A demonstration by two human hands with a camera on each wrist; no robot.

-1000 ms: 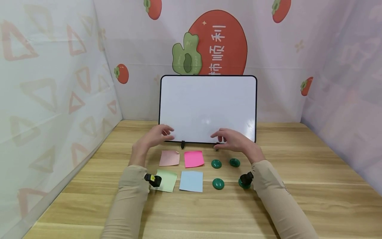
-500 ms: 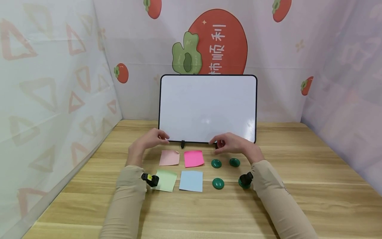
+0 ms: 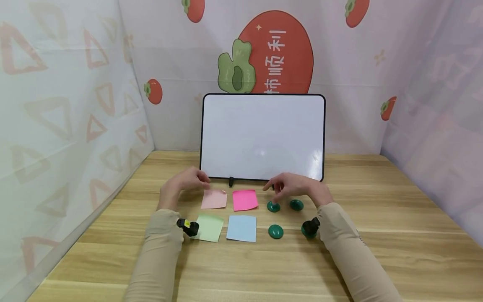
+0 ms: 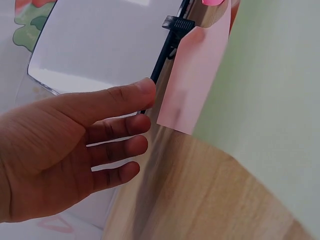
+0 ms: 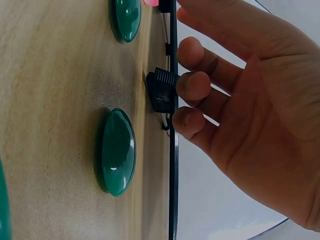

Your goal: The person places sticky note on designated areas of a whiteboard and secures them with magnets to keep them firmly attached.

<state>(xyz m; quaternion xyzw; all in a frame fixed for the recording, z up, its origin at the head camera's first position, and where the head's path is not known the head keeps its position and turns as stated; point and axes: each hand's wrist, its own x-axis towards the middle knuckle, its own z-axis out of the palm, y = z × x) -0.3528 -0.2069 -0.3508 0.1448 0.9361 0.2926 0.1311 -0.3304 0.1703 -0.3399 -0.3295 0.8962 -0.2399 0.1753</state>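
My left hand [image 3: 188,179] hovers at the left edge of the pale pink sticky note [image 3: 214,199], its loosely bent fingers holding nothing. In the left wrist view the thumb and fingertips are apart from that note [image 4: 192,75]. A bright pink sticky note [image 3: 245,200] lies to its right; a light green one [image 3: 209,228] and a light blue one [image 3: 241,228] lie nearer me. My right hand [image 3: 294,184], also with nothing in it, hangs over a glossy green domed disc [image 3: 273,206]; whether the thumb touches it I cannot tell. Another green disc [image 5: 119,152] shows in the right wrist view.
A whiteboard [image 3: 262,136] with a black frame stands behind the hands, on small black clip feet [image 3: 231,182]. More green discs lie nearer me, one [image 3: 276,231] beside the blue note and one partly behind the right wrist camera [image 3: 311,226]. Patterned cloth surrounds the wooden table [image 3: 241,272].
Both hands have come down from the whiteboard's lower edge towards the table. The left moved slightly left, to the pale pink note; the right lowered over a green disc. Notes and discs have not moved.
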